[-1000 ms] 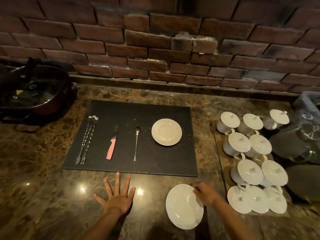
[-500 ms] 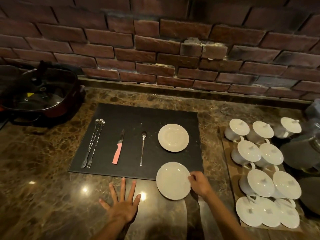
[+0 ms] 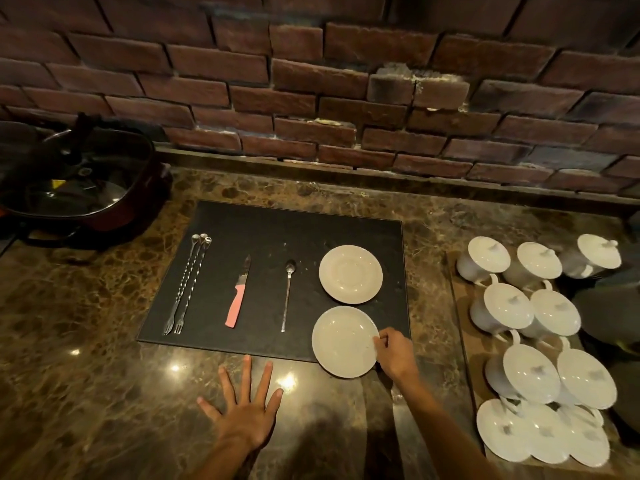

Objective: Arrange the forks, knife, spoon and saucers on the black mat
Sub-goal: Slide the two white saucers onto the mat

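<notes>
Right hand [image 3: 394, 355]: fingers [image 3: 381, 339] clamped on the right rim of the near saucer [image 3: 343, 341]. That saucer sits mostly on the black mat [image 3: 277, 230], its near edge hanging over the mat's front border onto the table [image 3: 86, 393]. Can't tell whether it lies flat or is tipped up a bit.

Left hand [image 3: 246, 415]: flat on the table, fingers [image 3: 246, 372] spread apart, holding nothing. Middle fingertip is just short of the mat's front edge.

Beyond the right-hand fingers: far saucer [image 3: 350, 274], flat on the mat, just past the near saucer, small gap between them.

Left of the right-hand fingers, all on the mat and lying roughly parallel:
- spoon [image 3: 287, 296], bowl end far, just left of the saucers
- knife [image 3: 238, 296], pink handle near, blade far
- forks [image 3: 187, 284], two long twisted ones side by side and touching, tines near, furthest left

Right of the right-hand fingers, off the mat: lidded white cups [image 3: 533, 341] grouped on a board. Far left: dark pan [image 3: 79, 185] with glass lid. Brick wall [image 3: 311, 81] behind.
</notes>
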`<state>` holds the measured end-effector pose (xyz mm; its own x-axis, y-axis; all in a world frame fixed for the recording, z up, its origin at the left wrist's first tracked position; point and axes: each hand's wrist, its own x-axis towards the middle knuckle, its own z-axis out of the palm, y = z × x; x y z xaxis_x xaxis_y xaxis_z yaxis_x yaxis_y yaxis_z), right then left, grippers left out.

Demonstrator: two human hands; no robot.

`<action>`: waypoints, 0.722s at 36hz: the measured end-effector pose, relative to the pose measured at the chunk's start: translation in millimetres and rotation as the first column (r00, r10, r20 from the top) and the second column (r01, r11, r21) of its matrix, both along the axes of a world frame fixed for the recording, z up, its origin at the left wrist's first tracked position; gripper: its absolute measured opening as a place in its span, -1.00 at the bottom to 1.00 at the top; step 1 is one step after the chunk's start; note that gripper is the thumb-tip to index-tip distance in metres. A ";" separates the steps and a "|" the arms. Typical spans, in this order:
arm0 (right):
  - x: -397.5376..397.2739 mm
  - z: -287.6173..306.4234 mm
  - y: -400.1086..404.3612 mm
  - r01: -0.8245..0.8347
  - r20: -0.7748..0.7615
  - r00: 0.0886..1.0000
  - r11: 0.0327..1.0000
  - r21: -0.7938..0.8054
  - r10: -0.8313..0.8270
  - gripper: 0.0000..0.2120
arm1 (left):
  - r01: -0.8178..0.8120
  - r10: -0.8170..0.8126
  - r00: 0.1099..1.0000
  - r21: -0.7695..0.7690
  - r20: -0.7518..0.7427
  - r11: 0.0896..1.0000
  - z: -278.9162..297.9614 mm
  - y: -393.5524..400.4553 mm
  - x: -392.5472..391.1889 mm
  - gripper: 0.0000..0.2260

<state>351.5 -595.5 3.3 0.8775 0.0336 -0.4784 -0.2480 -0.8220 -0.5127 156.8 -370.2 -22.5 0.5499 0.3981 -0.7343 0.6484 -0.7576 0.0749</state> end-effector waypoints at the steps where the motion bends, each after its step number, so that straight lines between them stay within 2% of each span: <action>1: -1.4 1.3 -1.5 -0.004 -0.001 1.000 1.000 0.002 0.004 -0.83 | 0.001 -0.001 1.000 -0.003 0.000 1.000 0.5 0.3 0.0 -0.48; 14: -53.5 30.2 -18.7 -0.091 0.091 0.992 0.992 0.087 0.083 -0.79 | 0.083 -0.081 0.996 -0.055 0.045 0.995 12.8 18.2 -3.4 -0.39; 21: -88.2 42.9 4.1 -0.139 0.121 0.985 0.980 0.144 0.122 -0.81 | 0.174 -0.164 0.976 -0.058 0.146 0.983 27.2 36.5 -20.1 -0.43; 26: -106.4 48.1 27.2 -0.192 0.110 0.979 0.965 0.181 0.174 -0.86 | 0.142 -0.145 0.952 0.028 0.270 0.989 28.8 52.3 -42.8 -0.50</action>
<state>245.2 -568.3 51.4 0.8880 0.2796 -0.3650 -0.0470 -0.7345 -0.6769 114.0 -317.9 6.3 0.7792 0.3059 -0.5471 0.4892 -0.8424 0.2258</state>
